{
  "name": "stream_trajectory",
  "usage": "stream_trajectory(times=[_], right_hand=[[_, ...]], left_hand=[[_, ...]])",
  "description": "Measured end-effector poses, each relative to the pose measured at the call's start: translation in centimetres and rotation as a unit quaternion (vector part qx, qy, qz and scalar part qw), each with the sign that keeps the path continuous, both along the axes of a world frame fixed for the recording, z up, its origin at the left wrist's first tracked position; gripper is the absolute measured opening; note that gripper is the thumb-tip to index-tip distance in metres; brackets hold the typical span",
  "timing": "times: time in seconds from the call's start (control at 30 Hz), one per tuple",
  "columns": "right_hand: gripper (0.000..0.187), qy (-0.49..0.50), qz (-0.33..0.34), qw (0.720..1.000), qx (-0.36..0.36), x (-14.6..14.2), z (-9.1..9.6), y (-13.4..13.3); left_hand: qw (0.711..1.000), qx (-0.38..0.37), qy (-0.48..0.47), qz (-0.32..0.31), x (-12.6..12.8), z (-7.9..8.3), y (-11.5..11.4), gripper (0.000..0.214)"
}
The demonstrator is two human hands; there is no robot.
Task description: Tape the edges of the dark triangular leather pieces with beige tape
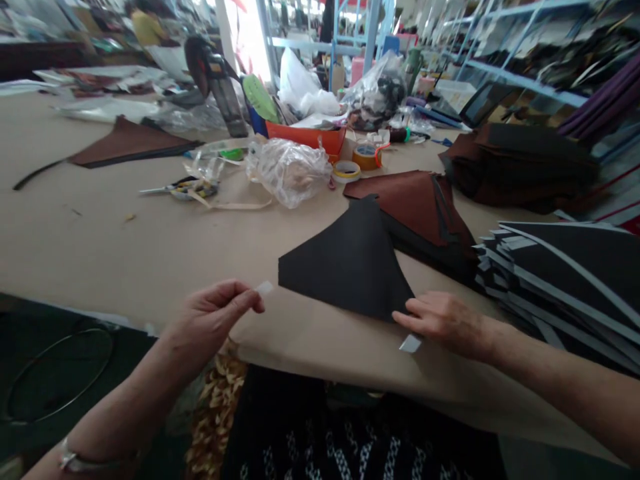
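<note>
My left hand is raised above the table's front edge, its thumb and fingers pinched on a small whitish strip. A black sheet panel with curved sides lies flat in front of me. At its near right corner is my right hand, its fingers curled and touching the panel's edge. Another small white strip pokes out under these fingers and seems held there; the thumb is hidden. Behind the black panel, brown panels with dark undersides overlap one another.
On the right are a stack of black panels with pale edge strips and a dark brown pile. Farther back sit tape rolls, a crumpled clear bag, scissors and a cutting machine. A brown panel lies left.
</note>
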State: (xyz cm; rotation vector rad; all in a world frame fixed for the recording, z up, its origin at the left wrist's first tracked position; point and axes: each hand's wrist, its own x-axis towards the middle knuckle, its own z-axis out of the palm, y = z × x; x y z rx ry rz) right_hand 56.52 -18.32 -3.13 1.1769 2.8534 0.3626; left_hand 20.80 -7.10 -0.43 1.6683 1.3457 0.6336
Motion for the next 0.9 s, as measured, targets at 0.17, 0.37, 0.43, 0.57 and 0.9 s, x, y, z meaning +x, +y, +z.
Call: stream_trajectory(times=[0.17, 0.37, 0.43, 0.57, 0.9], right_hand=[[0.034, 0.061, -0.079, 0.995, 0.025, 3.5, -2.5, -3.2], [0.028, 0.298, -0.340, 0.884, -0.118, 2.3, -0.5, -5.7], [0.027, 0.417, -0.401, 0.788, -0.209, -0.1, 0.4, -5.7], [0.023, 0.571, -0.396, 0.613, -0.376, -4.3, 0.9, -4.5], [0.008, 0.601, -0.359, 0.588, -0.404, -5.4, 0.4, -3.4]], left_hand=[[0.988, -0.064, 0.016, -0.142, 3.9, 0.2, -3.5, 0.028], [0.964, -0.151, 0.032, -0.216, 9.2, 0.1, -5.8, 0.028], [0.957, -0.157, 0.040, -0.242, 10.4, -0.1, -6.4, 0.029], [0.955, -0.123, 0.060, -0.262, 11.7, -0.7, -7.1, 0.030], [0.942, -0.170, 0.093, -0.273, 12.5, -1.5, -7.3, 0.034]])
